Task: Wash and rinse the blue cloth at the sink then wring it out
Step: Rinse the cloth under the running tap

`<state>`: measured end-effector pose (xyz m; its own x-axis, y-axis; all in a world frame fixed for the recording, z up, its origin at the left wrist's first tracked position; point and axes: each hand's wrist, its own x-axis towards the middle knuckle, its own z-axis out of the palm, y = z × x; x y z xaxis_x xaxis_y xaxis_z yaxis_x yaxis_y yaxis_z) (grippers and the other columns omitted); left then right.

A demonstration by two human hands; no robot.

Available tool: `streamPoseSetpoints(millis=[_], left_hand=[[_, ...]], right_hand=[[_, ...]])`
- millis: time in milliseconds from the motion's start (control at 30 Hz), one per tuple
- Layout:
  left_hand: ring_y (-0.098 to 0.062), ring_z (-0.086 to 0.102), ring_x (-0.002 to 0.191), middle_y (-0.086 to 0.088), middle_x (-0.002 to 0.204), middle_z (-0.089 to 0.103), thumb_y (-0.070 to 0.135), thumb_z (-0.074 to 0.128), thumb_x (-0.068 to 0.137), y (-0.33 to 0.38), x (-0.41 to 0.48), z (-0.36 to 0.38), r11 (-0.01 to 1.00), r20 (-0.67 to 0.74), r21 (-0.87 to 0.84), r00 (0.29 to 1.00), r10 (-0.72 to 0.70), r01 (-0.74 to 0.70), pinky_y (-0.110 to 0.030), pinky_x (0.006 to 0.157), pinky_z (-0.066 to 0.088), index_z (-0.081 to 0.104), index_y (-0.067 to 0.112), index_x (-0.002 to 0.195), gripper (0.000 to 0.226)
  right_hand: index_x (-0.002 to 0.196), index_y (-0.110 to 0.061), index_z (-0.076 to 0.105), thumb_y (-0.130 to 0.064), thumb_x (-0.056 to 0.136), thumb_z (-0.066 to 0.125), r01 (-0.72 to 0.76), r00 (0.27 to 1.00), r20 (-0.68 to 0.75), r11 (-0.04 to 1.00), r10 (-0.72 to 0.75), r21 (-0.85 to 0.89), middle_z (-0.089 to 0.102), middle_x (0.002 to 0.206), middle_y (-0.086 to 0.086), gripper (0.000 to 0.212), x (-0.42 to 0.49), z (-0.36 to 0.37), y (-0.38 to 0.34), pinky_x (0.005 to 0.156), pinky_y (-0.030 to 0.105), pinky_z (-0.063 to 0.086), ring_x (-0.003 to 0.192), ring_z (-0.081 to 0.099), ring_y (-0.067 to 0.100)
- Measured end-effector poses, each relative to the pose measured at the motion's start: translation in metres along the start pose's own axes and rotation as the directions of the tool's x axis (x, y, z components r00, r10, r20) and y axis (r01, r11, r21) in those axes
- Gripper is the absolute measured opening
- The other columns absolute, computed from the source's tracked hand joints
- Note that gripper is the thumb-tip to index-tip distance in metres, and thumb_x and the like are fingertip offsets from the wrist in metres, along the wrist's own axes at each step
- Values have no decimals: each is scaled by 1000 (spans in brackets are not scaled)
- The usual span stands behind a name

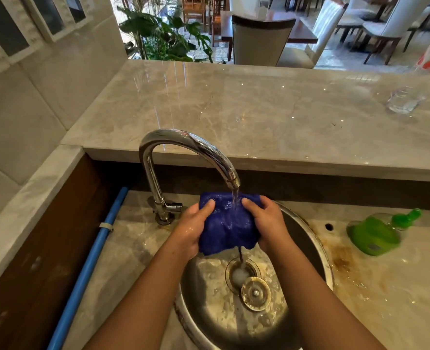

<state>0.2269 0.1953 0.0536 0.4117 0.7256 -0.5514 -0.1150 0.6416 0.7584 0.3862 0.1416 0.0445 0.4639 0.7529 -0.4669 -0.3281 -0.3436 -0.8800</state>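
Observation:
The wet blue cloth (pixel 227 223) is bunched up under the running chrome tap (pixel 183 145), above the round steel sink (pixel 307 238). My left hand (pixel 192 227) grips its left side with the thumb on top. My right hand (pixel 266 222) grips its right side the same way. Water falls from the spout onto the cloth's top middle, and a thin stream drips from the cloth's lower edge to the drain (pixel 241 274). A loose drain plug (pixel 255 293) lies beside the drain opening. Foam sits in the basin.
A green soap bottle (pixel 375 233) lies on its side on the wet counter to the right. A blue pipe (pixel 92 261) runs along the left. A raised marble ledge (pixel 259 109) stands behind the tap, with a clear glass (pixel 403 101) at its right.

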Motion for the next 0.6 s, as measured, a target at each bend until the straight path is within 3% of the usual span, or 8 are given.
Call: streamPoseSetpoints(millis=[67, 167, 267, 367, 400, 467, 533, 600], left_hand=[[-30, 75, 95, -10, 111, 75, 31, 59, 99, 3, 2, 2, 997, -81, 75, 996, 24, -18, -44, 76, 63, 64, 22, 116, 20], [-31, 75, 94, -9, 108, 75, 31, 61, 98, 6, 1, 2, 999, -100, 51, 995, 19, -13, -45, 72, 63, 64, 23, 114, 17], [-30, 74, 96, -9, 108, 75, 26, 60, 99, 4, -4, 6, 992, -63, 115, 996, 57, -49, -46, 78, 62, 65, 20, 115, 18], [-21, 71, 88, -5, 99, 74, 22, 60, 99, 3, -6, 16, 929, -65, 330, 977, 201, -169, -36, 77, 57, 66, 15, 113, 16], [-18, 70, 85, -4, 97, 74, 21, 60, 99, 2, -7, 20, 883, -56, 423, 966, 251, -204, -32, 75, 56, 67, 16, 111, 15], [-17, 69, 90, -3, 99, 73, 19, 60, 98, -1, -10, 33, 788, -5, 566, 955, 296, -241, -35, 81, 56, 66, 21, 109, 12], [-22, 68, 99, -6, 108, 72, 19, 61, 95, -11, -12, 48, 661, 62, 705, 951, 304, -257, -43, 93, 54, 65, 21, 117, 22], [-23, 63, 111, -6, 125, 64, 24, 58, 96, -23, -16, 58, 425, 102, 874, 943, 316, -237, -40, 100, 51, 57, 25, 136, 41]], right_hand=[[118, -17, 61, -28, 91, 71, 1, 994, -105, 995, -11, -95, 68, 111, 3, 31, 3, -2, 4, 74, 39, 62, 93, 70, 22], [101, -22, 61, -26, 91, 71, 9, 984, -175, 996, -25, -92, 71, 101, 2, 14, 5, -7, 11, 59, 30, 57, 82, 73, 18], [104, -21, 58, -17, 93, 69, 54, 973, -220, 994, -73, -90, 67, 108, 7, 15, 2, -8, 16, 71, 31, 55, 91, 68, 20], [114, -21, 60, -27, 98, 62, 62, 984, -157, 989, -83, -136, 65, 117, 5, 18, -9, 0, 20, 87, 37, 55, 101, 64, 18], [115, -20, 62, -34, 99, 58, 26, 996, -84, 996, -34, -88, 68, 117, 5, 21, -14, 6, 20, 91, 41, 55, 104, 65, 19], [115, -18, 69, -48, 97, 54, -122, 990, 87, 977, 108, 175, 73, 115, 8, 38, -24, 18, 21, 93, 44, 55, 108, 68, 24], [111, -12, 73, -57, 87, 58, -281, 954, 229, 835, 192, 474, 75, 110, 13, 54, -28, 25, 24, 100, 46, 51, 109, 68, 28], [105, -6, 75, -62, 79, 61, -365, 928, 303, 703, 219, 611, 73, 109, 17, 64, -26, 21, 26, 109, 47, 43, 108, 66, 32]])
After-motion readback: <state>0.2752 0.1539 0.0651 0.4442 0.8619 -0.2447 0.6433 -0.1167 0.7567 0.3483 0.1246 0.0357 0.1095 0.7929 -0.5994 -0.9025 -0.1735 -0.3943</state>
